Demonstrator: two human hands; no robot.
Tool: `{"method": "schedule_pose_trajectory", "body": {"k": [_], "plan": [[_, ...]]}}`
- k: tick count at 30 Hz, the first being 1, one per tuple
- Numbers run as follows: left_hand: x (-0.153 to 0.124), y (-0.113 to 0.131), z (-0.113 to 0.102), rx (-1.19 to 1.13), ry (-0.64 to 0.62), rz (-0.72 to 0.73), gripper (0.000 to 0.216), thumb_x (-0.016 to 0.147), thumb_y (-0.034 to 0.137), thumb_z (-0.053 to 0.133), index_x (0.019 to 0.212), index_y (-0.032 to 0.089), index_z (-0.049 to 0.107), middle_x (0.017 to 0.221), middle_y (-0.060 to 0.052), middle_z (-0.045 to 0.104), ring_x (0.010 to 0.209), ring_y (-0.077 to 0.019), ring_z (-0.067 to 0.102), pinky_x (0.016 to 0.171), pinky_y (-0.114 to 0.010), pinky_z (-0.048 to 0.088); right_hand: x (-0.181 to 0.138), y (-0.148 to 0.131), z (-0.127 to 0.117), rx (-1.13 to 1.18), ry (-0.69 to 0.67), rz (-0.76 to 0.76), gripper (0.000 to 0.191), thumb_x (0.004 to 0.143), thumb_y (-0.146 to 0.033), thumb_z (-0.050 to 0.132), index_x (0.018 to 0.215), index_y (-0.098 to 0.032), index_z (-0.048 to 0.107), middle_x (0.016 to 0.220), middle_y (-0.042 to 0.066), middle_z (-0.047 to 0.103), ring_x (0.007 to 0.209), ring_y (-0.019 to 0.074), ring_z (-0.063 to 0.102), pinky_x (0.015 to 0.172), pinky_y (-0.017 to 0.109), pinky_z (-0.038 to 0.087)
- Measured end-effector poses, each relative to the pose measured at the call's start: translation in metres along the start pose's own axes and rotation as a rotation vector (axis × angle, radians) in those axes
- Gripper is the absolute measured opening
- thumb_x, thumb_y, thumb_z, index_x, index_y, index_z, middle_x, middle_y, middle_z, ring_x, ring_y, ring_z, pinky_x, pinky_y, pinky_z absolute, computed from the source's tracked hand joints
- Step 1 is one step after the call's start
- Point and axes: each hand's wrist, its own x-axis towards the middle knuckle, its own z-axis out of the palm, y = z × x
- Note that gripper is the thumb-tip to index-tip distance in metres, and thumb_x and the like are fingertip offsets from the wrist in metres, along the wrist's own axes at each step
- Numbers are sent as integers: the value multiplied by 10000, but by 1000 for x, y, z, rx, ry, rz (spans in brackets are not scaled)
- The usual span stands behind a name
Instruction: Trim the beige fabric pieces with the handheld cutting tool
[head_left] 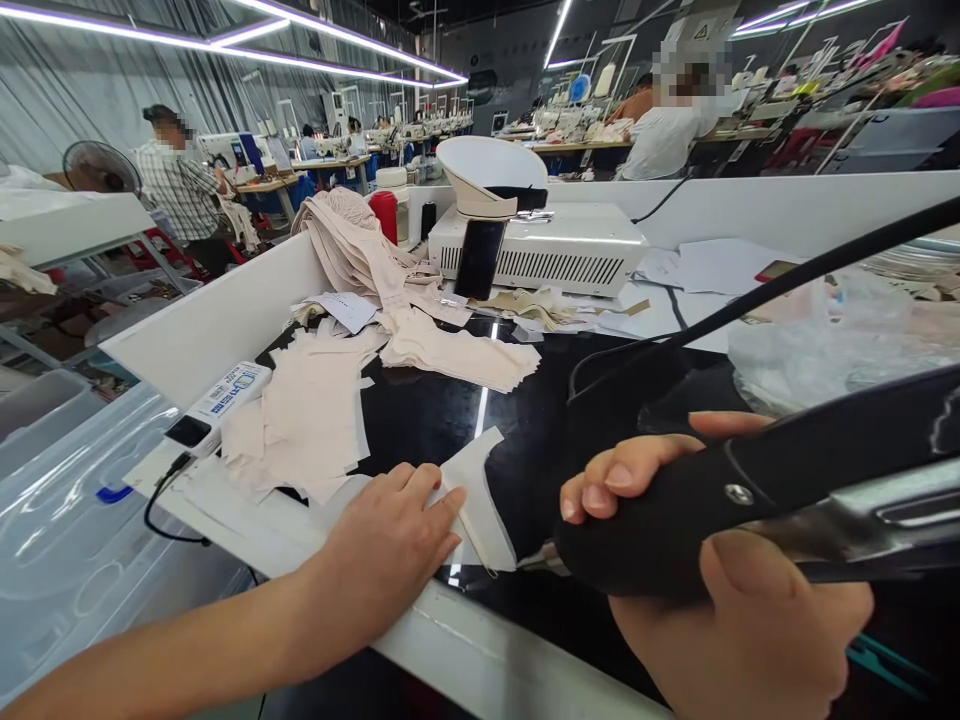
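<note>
While the left hand [397, 525] lies palm down on the near left part of a pale piece [484, 495], its fingers loosely bent and resting on the cloth rather than wrapped around it, the right hand [750, 630] grips a black tool [660, 515]. The right thumb crosses the tool's near side and the fingers curl over its far side. A thin metal tip [544, 558] juts left from the tool, right beside the near right corner of the piece; whether they touch I cannot tell. The piece lies flat on the glossy black table top [540, 420], close to the near white edge [517, 645].

To the left, a pile of pale cloth [300, 400] spreads over the table, with more cut cloth [457, 345] just beyond it and a folded bundle [352, 240] farther back. A white device [232, 390] with a black cable [154, 505] rests at the table's left edge. At the far side, a phone [480, 255] leans upright in front of a vented box [577, 245], and a red spool [385, 215] stands left of them. On the right lies a clear plastic bag [817, 340], beyond the tool. Far left, a worker in a checked shirt [176, 185] sits near a fan [101, 167]; far right, another in a white top [660, 140] sits among machines.
</note>
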Motion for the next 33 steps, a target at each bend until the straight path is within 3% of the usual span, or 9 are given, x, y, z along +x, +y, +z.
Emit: {"method": "schedule_pose_trajectory", "body": {"k": [5,9,11,15,18,23,28,33], "plan": [[-3,2,3,25,2,-5,284,1179,237,806,1453,185,753,1238,-67,799,1002,-265,776,834,-397,685,-3,6,1,-10,-12,-36,383,909,-465,1050,1194,-339,828,784,-42,719,617,221,715,551,369,673],[-7,4,9,107,143,28,147,1200,182,753,1344,150,757,1164,-85,800,943,-246,760,789,-366,653,-3,2,1,-14,-4,-34,393,892,-475,1067,1171,-325,832,768,-37,742,597,213,710,507,345,671],[-7,8,10,92,224,139,92,1226,123,675,1260,156,755,1170,-87,805,987,-225,764,859,-341,655,-3,-1,3,-13,5,-34,401,873,-486,1080,1142,-316,837,751,-36,752,576,208,703,496,338,668],[0,15,14,-55,359,444,259,1278,94,543,1159,160,763,1103,-58,802,1022,-183,768,959,-296,654,-2,-2,5,-25,19,-29,436,837,-520,1107,1118,-323,838,724,-41,741,561,215,705,476,337,649],[9,15,24,-98,371,541,276,1271,86,542,1153,151,783,1081,-68,811,1026,-178,783,963,-272,666,-2,-2,4,-30,22,-20,418,850,-511,1097,1125,-331,838,729,-41,739,569,215,703,473,333,647],[15,8,38,-86,279,567,250,1263,86,582,1173,154,805,1119,-93,837,1070,-188,814,999,-275,682,-4,-1,3,-27,16,-18,402,863,-497,1078,1131,-331,830,739,-45,734,566,212,703,480,335,651],[15,0,35,-165,345,542,216,1272,78,578,1275,78,794,1153,-91,845,1096,-188,823,1081,-291,661,-4,0,3,-20,17,-15,422,858,-510,1081,1142,-331,826,735,-46,730,574,208,694,491,331,652],[15,-3,29,-223,401,482,226,1288,101,551,1306,103,776,1173,-64,848,1064,-199,810,1017,-320,660,-4,0,3,-5,26,-5,410,833,-466,1100,1133,-330,855,737,-44,756,575,195,694,507,310,661]]}}
